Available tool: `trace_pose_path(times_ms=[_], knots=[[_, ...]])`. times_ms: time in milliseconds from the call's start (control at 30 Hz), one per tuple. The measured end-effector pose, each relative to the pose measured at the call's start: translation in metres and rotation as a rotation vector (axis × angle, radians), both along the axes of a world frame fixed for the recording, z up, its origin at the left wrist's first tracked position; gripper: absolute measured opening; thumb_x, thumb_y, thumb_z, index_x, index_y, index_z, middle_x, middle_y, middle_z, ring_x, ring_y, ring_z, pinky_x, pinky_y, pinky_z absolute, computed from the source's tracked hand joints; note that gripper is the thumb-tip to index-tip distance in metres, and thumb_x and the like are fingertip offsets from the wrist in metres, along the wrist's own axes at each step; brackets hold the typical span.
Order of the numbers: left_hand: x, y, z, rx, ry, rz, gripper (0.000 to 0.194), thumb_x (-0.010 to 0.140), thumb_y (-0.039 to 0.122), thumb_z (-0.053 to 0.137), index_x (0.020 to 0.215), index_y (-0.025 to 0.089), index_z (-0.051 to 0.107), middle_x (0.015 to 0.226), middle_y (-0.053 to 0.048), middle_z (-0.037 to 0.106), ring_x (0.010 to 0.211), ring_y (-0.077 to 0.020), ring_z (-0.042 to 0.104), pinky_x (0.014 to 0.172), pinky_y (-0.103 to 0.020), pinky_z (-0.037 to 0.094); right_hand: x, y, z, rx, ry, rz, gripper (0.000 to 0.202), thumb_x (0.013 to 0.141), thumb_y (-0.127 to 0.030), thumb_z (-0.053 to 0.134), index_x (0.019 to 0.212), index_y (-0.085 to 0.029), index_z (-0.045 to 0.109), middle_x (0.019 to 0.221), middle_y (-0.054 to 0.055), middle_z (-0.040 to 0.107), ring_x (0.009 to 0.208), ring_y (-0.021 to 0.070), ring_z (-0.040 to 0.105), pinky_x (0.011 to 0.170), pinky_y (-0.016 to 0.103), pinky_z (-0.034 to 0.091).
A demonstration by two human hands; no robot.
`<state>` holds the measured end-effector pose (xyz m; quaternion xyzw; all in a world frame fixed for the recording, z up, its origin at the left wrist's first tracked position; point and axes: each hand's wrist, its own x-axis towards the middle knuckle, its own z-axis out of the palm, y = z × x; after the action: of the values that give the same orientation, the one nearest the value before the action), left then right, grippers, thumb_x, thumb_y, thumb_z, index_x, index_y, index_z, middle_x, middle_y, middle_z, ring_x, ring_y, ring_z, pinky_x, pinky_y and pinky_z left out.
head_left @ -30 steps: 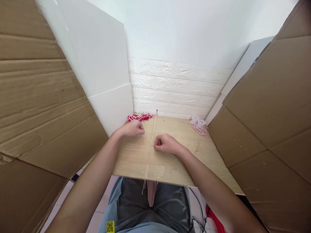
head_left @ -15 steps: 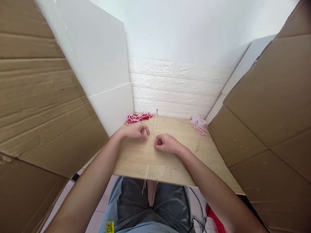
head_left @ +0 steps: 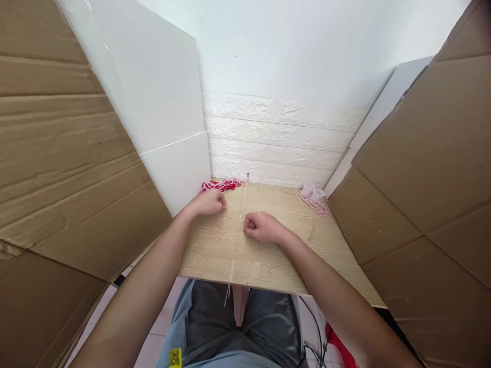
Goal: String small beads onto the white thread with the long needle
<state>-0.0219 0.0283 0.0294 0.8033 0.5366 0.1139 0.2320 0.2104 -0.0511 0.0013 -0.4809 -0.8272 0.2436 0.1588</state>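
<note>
A thin pale cord (head_left: 237, 236) runs from a small dark peg (head_left: 247, 175) at the foot of the wall across the wooden tabletop (head_left: 215, 255), and its loose ends hang over the front edge. Left of the cord is my left hand (head_left: 209, 203), its fingers pinched together. On the other side, close to the cord, my right hand (head_left: 264, 227) is closed with thumb and fingertips meeting. Whatever thin strand either hand may pinch is too fine to make out. Behind my left hand lies a tangle of red and white cords (head_left: 220, 185).
At the back right stand two small clear plastic cups (head_left: 317, 195) beside a bundle of pink-white cord (head_left: 316, 206). Cardboard panels rise at the left (head_left: 76, 153) and right (head_left: 429, 179). A white brick-patterned wall (head_left: 276, 138) closes off the back.
My left hand has drawn back a little left, away from the cord, and its loosely curled fingers have closed into a pinch. My right hand has stayed about where it was.
</note>
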Motion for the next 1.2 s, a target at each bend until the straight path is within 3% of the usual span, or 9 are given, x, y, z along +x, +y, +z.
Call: trace_pose_path(times_ms=[100, 200, 300, 367, 433, 500, 833, 1033, 1200], knots=[[-0.014, 0.008, -0.004, 0.073, 0.119, 0.280, 0.011, 0.069, 0.030, 0.061, 0.069, 0.019, 0.058, 0.065, -0.004, 0.060, 0.058, -0.0166, 0.051, 0.053, -0.028, 0.029, 0.000, 0.001, -0.001, 0.011, -0.011, -0.003, 0.009, 0.078, -0.020, 0.057, 0.084, -0.018, 0.064, 0.076, 0.000, 0.065, 0.065, 0.0108, 0.051, 0.057, 0.021, 0.030], [-0.018, 0.010, -0.003, 0.090, 0.123, 0.336, 0.012, 0.070, 0.029, 0.061, 0.073, 0.019, 0.057, 0.063, -0.003, 0.056, 0.057, -0.0163, 0.049, 0.054, -0.028, 0.028, 0.000, 0.002, -0.002, 0.018, -0.016, -0.012, 0.009, 0.078, -0.021, 0.057, 0.084, -0.018, 0.064, 0.076, 0.000, 0.065, 0.065, 0.0111, 0.051, 0.057, 0.021, 0.030], [-0.010, 0.004, 0.001, 0.087, -0.023, 0.141, 0.024, 0.067, 0.027, 0.064, 0.089, 0.019, 0.061, 0.066, 0.000, 0.055, 0.058, -0.0142, 0.048, 0.053, -0.026, 0.029, 0.000, 0.001, -0.001, 0.012, -0.024, -0.021, 0.009, 0.079, -0.020, 0.058, 0.084, -0.018, 0.065, 0.077, 0.001, 0.065, 0.066, 0.0113, 0.052, 0.057, 0.022, 0.030], [-0.001, -0.002, 0.004, 0.001, -0.088, -0.085, 0.034, 0.066, 0.031, 0.069, 0.097, 0.018, 0.064, 0.063, 0.002, 0.052, 0.057, -0.0132, 0.046, 0.052, -0.025, 0.031, 0.000, 0.001, -0.001, 0.014, -0.023, -0.022, 0.009, 0.079, -0.020, 0.058, 0.084, -0.018, 0.065, 0.077, 0.001, 0.066, 0.066, 0.0112, 0.052, 0.057, 0.021, 0.030], [0.009, -0.008, 0.005, -0.128, -0.066, -0.291, 0.036, 0.064, 0.038, 0.072, 0.094, 0.018, 0.068, 0.062, 0.003, 0.053, 0.057, -0.0124, 0.047, 0.053, -0.024, 0.032, -0.001, 0.001, -0.001, 0.025, -0.018, -0.022, 0.010, 0.079, -0.020, 0.058, 0.085, -0.018, 0.065, 0.077, 0.000, 0.066, 0.066, 0.0112, 0.052, 0.057, 0.021, 0.030], [0.016, -0.013, 0.005, -0.206, -0.043, -0.376, 0.034, 0.064, 0.040, 0.073, 0.089, 0.017, 0.070, 0.062, 0.003, 0.055, 0.057, -0.0117, 0.048, 0.052, -0.024, 0.032, -0.001, 0.001, -0.002, 0.033, -0.021, -0.026, 0.010, 0.080, -0.021, 0.058, 0.086, -0.019, 0.066, 0.076, 0.000, 0.065, 0.065, 0.0113, 0.052, 0.057, 0.022, 0.030], [0.017, -0.012, 0.002, -0.163, -0.074, -0.386, 0.034, 0.067, 0.045, 0.072, 0.085, 0.016, 0.071, 0.060, 0.003, 0.052, 0.054, -0.0100, 0.041, 0.051, -0.024, 0.029, -0.001, 0.002, -0.003, 0.030, -0.028, -0.035, 0.011, 0.080, -0.020, 0.058, 0.087, -0.019, 0.066, 0.076, 0.000, 0.065, 0.065, 0.0112, 0.052, 0.056, 0.022, 0.030], [0.022, -0.018, 0.000, -0.302, -0.064, -0.435, 0.033, 0.066, 0.046, 0.072, 0.081, 0.017, 0.071, 0.061, 0.002, 0.056, 0.056, -0.0112, 0.045, 0.051, -0.024, 0.031, -0.002, 0.000, -0.001, 0.030, -0.020, -0.049, 0.010, 0.081, -0.021, 0.059, 0.086, -0.019, 0.066, 0.076, 0.001, 0.066, 0.065, 0.0117, 0.053, 0.057, 0.022, 0.030], [0.022, -0.019, 0.002, -0.293, -0.057, -0.435, 0.031, 0.069, 0.046, 0.069, 0.081, 0.017, 0.070, 0.064, 0.001, 0.057, 0.059, -0.0120, 0.047, 0.053, -0.024, 0.032, -0.002, 0.000, 0.000, 0.029, -0.035, -0.051, 0.010, 0.081, -0.021, 0.059, 0.088, -0.019, 0.066, 0.077, 0.000, 0.066, 0.066, 0.0118, 0.054, 0.057, 0.022, 0.030]])
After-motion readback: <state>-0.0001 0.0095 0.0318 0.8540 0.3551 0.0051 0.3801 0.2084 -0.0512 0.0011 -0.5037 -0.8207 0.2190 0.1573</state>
